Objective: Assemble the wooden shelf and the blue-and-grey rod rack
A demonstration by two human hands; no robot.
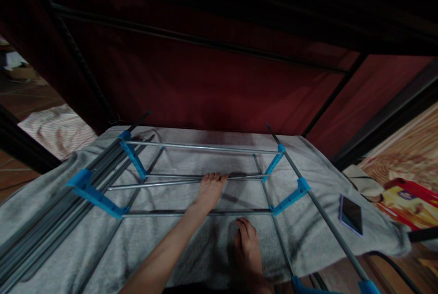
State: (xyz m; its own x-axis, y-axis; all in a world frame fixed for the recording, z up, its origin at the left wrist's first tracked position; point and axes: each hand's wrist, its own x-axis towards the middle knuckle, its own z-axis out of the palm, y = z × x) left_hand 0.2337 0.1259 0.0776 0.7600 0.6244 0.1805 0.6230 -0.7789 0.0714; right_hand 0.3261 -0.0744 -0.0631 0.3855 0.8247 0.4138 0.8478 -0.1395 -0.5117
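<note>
My left hand [210,190] is closed around a thin loose metal tube [153,184], which lies at a slight slant across a crossbar of the frame. The frame is made of grey metal tubes with blue plastic brackets [99,197] on the left and a matching blue bracket [290,197] on the right. Crossbars [205,148] join the two sides. Nearer to me, my right hand [249,244] rests on the grey blanket with its fingers loosely bent and nothing visible in them. The fingers of my left hand hide part of the tube.
A bundle of loose tubes [54,221] lies along the left side. A phone [351,215] rests on the grey blanket [318,239] at the right, near a red and yellow package [410,203]. A dark red fabric panel [212,89] with black bars stands behind.
</note>
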